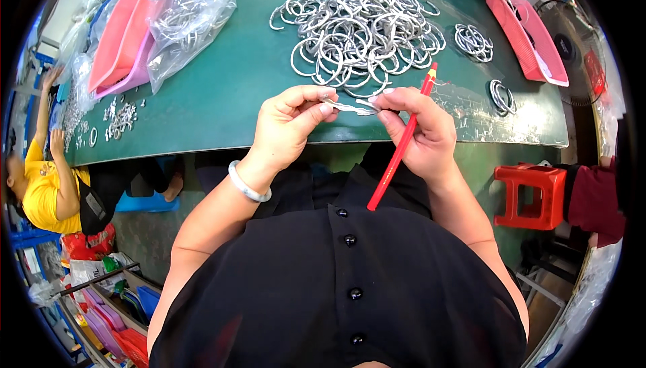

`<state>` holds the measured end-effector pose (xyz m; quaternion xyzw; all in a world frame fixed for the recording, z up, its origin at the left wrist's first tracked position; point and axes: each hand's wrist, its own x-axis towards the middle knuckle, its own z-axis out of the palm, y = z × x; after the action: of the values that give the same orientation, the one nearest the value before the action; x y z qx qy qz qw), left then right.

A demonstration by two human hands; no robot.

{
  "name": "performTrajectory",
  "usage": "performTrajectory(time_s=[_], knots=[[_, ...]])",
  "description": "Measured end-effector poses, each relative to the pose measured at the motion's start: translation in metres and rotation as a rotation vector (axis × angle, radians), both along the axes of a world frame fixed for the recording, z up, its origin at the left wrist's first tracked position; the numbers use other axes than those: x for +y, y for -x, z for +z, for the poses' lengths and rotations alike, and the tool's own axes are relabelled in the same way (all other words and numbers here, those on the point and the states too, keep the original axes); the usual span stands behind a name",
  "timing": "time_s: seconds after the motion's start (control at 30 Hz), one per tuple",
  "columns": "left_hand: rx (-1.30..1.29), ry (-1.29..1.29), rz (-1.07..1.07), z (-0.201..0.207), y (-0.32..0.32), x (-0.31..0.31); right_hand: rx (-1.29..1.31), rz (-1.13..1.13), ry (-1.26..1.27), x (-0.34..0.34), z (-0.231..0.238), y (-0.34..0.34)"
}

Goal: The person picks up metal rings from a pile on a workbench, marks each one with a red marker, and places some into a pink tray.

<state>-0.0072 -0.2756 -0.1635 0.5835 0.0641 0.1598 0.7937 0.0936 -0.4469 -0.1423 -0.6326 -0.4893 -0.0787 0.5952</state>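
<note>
Near the bangle pile (367,31), left fingers (311,93) and right fingers (404,100) clamp a bangle (350,107): likely light, stiff, best held by its ends.

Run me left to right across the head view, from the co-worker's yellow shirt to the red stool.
Co-worker's yellow shirt → pile of small metal parts → clear plastic bag of metal parts → left hand → held silvery piece → right hand → small bundle of rings → red stool.
</note>
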Motion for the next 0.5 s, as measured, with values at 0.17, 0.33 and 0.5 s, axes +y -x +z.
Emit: performTrajectory(time_s=[0.17, 0.33, 0.5], knots=[[0.002, 0.031, 0.020, -0.006, -0.001, -0.001, -0.084, -0.007, -0.015, 0.004, 0.007, 0.005], [0.004, 0.038, 0.006, -0.006, 0.000, -0.001, -0.202, 0.038, 0.051, 0.000, 0.012, 0.003], [-0.083, -0.121, 0.075, -0.001, 0.002, -0.003, -0.261, 0.011, 0.039, -0.001, 0.010, 0.000]])
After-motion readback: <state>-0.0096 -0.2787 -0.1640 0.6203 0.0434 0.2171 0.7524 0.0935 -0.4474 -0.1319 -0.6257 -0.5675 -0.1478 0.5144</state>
